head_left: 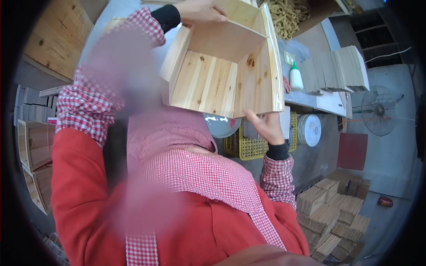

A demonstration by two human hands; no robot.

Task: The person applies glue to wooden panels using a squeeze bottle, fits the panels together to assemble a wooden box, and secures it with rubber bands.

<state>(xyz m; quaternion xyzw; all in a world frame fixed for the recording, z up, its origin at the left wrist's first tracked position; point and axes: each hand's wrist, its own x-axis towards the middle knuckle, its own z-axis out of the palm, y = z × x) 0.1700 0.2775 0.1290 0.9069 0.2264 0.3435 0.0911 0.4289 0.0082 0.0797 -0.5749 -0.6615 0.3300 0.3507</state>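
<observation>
An open wooden box (208, 82) of pale, knotty pine is held tilted above the worktable's front edge, its inside facing me. A divider board (228, 40) crosses it, with a second compartment beyond. My left hand (202, 10) grips the box at the far side, near the divider's top edge; part of its fingers is hidden. At the near right corner, my right hand (268, 127) holds the box's lower edge, thumb on the wood. Right of the box, a white glue bottle (296, 79) with a green tip stands on the table.
Stacked pale boards (335, 68) stand on the table's right side. A carton holds tan strips (286, 15). Below are a yellow basket (241, 148), a white bucket (310, 130) and a fan (379, 110). Stacked wooden pieces (330, 213) lie lower right; wooden boxes (36, 144) stand left.
</observation>
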